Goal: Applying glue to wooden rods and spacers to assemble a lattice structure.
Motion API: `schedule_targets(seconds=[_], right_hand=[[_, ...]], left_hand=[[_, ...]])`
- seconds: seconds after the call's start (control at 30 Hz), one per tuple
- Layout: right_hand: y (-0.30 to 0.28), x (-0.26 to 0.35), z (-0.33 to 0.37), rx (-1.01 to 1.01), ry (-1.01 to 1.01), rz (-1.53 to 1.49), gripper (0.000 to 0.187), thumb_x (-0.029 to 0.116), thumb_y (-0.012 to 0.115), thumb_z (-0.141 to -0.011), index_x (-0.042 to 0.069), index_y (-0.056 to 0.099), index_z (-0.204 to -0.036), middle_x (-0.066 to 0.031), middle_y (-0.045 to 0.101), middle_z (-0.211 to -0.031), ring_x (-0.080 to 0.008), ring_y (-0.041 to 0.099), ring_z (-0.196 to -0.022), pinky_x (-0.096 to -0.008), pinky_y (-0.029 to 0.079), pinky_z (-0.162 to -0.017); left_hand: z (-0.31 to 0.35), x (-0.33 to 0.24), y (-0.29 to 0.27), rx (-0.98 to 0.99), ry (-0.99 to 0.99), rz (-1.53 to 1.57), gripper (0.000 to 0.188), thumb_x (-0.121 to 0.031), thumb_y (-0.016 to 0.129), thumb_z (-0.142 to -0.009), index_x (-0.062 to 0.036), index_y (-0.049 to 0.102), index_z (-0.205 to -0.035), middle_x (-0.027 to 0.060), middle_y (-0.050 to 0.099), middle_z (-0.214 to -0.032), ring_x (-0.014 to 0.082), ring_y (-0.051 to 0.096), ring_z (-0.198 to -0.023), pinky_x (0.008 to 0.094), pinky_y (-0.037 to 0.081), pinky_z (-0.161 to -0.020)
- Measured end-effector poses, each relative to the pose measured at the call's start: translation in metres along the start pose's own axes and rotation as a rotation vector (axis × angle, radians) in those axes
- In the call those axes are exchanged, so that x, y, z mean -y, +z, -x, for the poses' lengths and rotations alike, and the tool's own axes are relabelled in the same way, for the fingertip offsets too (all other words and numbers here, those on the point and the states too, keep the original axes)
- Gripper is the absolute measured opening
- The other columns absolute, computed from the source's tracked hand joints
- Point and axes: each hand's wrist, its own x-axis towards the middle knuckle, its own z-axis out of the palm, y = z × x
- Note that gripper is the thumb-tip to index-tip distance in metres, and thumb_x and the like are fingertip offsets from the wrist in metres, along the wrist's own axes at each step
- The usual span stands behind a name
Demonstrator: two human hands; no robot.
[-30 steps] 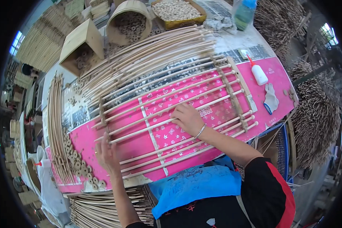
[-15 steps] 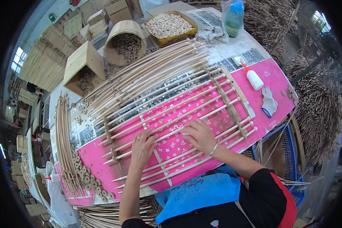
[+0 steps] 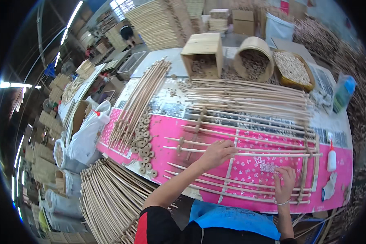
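My left hand (image 3: 218,154) has its fingers closed around a thin wooden rod (image 3: 268,154) near the middle of its length. That rod lies across a pink patterned sheet, among several parallel rods running left to right. Toward their right ends the rods pass through a brown crossbar (image 3: 304,171); a second crossbar (image 3: 200,120) crosses the far rods at the left. My right hand (image 3: 285,181) is over the pink sheet, nearer to me than the held rod, its fingers bent and apart with nothing visible in them. Its wrist wears a bracelet.
Loose wooden rings (image 3: 144,142) lie beside a rod bundle (image 3: 140,105) at left. Behind stand a wooden box (image 3: 202,46), a round tub (image 3: 238,55) and a tray of beads (image 3: 311,86). A glue bottle (image 3: 332,160) and glove (image 3: 329,188) are at right. More rods (image 3: 105,199) lie below the table.
The view has swung to the left. My left hand has shifted rightward along the rods, and my right hand has come off the rod and moved toward the near right.
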Motion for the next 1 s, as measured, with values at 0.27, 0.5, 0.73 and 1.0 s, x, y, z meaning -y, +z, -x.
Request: schedule_targets(seconds=[0.27,0.5,0.73,1.0], right_hand=[[0.017,0.026,-0.011,0.08,-0.081,-0.002,0.018,0.005,0.073,-0.084,0.004,0.071,-0.101,-0.0139,0.063,-0.1,-0.0331,0.059,-0.099,-0.0449,0.043,-0.089],[0.053,0.048,-0.023,0.189,-0.008,-0.027,0.017,0.007,0.075,-0.082,0.006,0.071,-0.098,-0.0118,0.064,-0.1,-0.0316,0.059,-0.097,-0.0444,0.043,-0.087],[0.091,0.056,-0.033,0.225,0.06,0.049,0.018,0.009,0.076,-0.079,0.007,0.073,-0.096,-0.0113,0.063,-0.096,-0.0313,0.06,-0.099,-0.0444,0.043,-0.089],[0.115,0.044,-0.05,0.253,0.097,0.112,0.02,0.003,0.076,-0.074,0.007,0.072,-0.093,-0.0104,0.062,-0.094,-0.0306,0.06,-0.095,-0.0427,0.044,-0.087]], left_hand=[[0.063,0.047,-0.19,-0.339,-0.375,-0.126,0.017,-0.012,0.073,-0.091,-0.006,0.072,-0.107,0.0084,0.068,-0.11,0.0291,0.068,-0.093,0.04,0.054,-0.081],[0.134,0.182,-0.312,-0.595,-0.67,-0.636,0.019,-0.018,0.068,-0.095,-0.0074,0.074,-0.109,0.0103,0.07,-0.11,0.0339,0.07,-0.094,0.0431,0.053,-0.08],[0.155,0.327,-0.345,-0.656,-0.681,-0.78,0.016,-0.02,0.073,-0.091,-0.0166,0.075,-0.106,0.0069,0.071,-0.103,0.0319,0.07,-0.096,0.0452,0.054,-0.081],[0.172,0.421,-0.335,-0.689,-0.785,-0.851,0.031,-0.013,0.074,-0.09,-0.0255,0.075,-0.118,0.0064,0.072,-0.108,0.03,0.069,-0.102,0.044,0.054,-0.086]])
